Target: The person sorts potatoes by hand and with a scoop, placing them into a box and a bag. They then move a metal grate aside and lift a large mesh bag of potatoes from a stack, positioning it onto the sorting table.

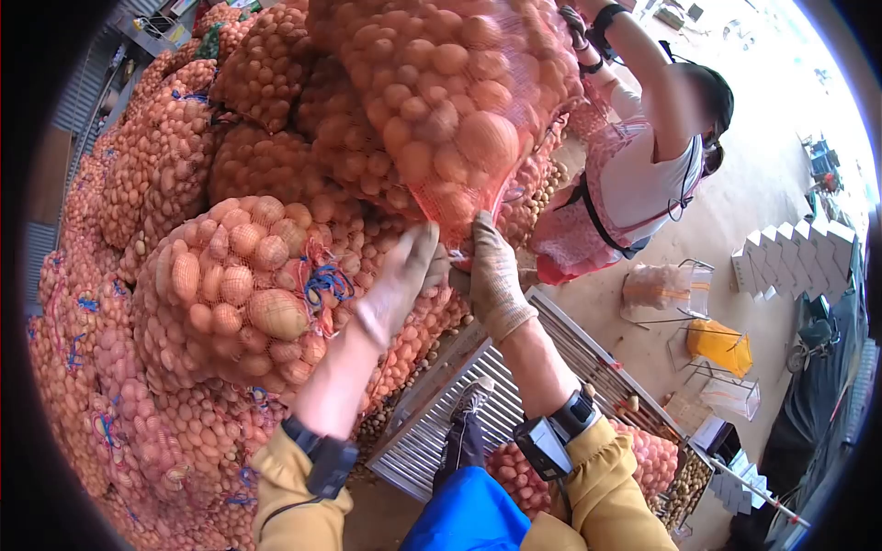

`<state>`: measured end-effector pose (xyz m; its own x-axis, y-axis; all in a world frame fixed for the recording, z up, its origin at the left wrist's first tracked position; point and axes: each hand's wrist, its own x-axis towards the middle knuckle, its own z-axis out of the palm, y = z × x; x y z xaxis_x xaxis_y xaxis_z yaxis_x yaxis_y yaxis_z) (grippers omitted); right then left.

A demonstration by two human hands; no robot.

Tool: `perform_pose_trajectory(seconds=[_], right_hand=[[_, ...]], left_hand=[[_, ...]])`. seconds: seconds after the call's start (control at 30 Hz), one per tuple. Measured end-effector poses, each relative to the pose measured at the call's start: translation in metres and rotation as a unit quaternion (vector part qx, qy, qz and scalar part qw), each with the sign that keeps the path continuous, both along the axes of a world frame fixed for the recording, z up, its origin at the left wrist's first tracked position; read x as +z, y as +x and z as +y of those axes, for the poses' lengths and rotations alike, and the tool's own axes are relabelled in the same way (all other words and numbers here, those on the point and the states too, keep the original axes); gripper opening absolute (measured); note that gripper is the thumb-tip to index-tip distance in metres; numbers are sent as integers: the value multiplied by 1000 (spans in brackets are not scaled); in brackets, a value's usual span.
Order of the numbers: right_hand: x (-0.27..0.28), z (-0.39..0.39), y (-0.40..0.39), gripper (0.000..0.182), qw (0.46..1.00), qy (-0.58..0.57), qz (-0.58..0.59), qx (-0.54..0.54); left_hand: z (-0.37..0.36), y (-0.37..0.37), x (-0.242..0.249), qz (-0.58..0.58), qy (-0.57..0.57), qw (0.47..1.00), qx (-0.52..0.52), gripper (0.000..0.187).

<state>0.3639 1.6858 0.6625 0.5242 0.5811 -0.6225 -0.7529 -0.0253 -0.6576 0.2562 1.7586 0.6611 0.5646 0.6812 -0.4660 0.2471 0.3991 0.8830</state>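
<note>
A large orange mesh sack of potatoes [459,101] hangs tilted in front of me, its narrow corner pointing down between my hands. My right hand [496,275], in a dirty work glove, is closed around that corner. Beside the corner is my gloved left hand [404,275], its fingers mostly stretched out; whether they press on the mesh is hard to see. Just left of it lies another full potato sack [230,285] with a blue tie [328,283]. At the upper right, a co-worker [634,174] in a pink apron has raised arms by the hanging sack's far side.
Stacked potato sacks [156,174] fill the left side. Below my hands is a slatted metal platform [432,441], with my shoe on it. Loose potatoes [689,482] and more sacks lie at the lower right. Farther right stand a yellow container [719,347] and white folded stacks [795,262].
</note>
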Motion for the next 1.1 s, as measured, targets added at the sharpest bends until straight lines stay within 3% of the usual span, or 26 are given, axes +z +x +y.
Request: perform_pose_trajectory(seconds=[0.03, 0.1, 0.13, 0.17, 0.23, 0.27, 0.3, 0.4, 0.57, 0.6, 0.73, 0.83, 0.87, 0.9, 0.93, 1.1], right_hand=[[-3, 4, 6, 34, 999, 29, -30, 6], [3, 13, 13, 33, 993, 55, -99, 16], [8, 12, 15, 33, 993, 38, -104, 34], [13, 13, 17, 33, 993, 25, -108, 51], [1, 13, 14, 34, 985, 33, -162, 56], [-6, 13, 12, 35, 980, 39, -188, 46], [-8, 13, 10, 35, 975, 45, -214, 35], [-12, 14, 3, 36, 983, 75, -168, 20], [14, -11, -18, 33, 993, 116, -6, 10], [15, -16, -26, 35, 993, 113, 7, 17], [-34, -2, -47, 35, 994, 69, -84, 28], [-52, 12, -36, 35, 990, 75, -117, 36], [-48, 18, -30, 35, 984, 80, -154, 48], [-48, 21, -27, 36, 976, 86, -189, 60], [-58, 29, -34, 37, 975, 85, -204, 32], [-55, 18, -32, 40, 971, 81, -223, 41]], left_hand=[[5, 32, -5, -107, -222, 969, -2, 61], [14, 70, 23, -96, -317, 940, 79, 54], [38, 68, 25, -199, -456, 867, -13, 50], [36, 79, 17, -162, -348, 916, 116, 49], [44, 78, 18, -146, -336, 922, 125, 46], [49, 78, 14, -62, -282, 948, 133, 53], [46, 78, 17, -56, -275, 951, 129, 53], [33, 84, 21, 47, -230, 960, 153, 76], [37, 39, -8, -62, -152, 976, 146, 65], [5, 45, 25, -38, -113, 974, 193, 68], [2, 35, 12, 4, -139, 968, 209, 57], [30, 45, -10, -39, -227, 934, 271, 52], [62, 28, -45, -47, -241, 946, 213, 52], [69, 26, -42, -55, -253, 953, 155, 54], [59, 34, -45, 18, -177, 961, 212, 60], [39, 43, -39, -26, -166, 952, 256, 70]])
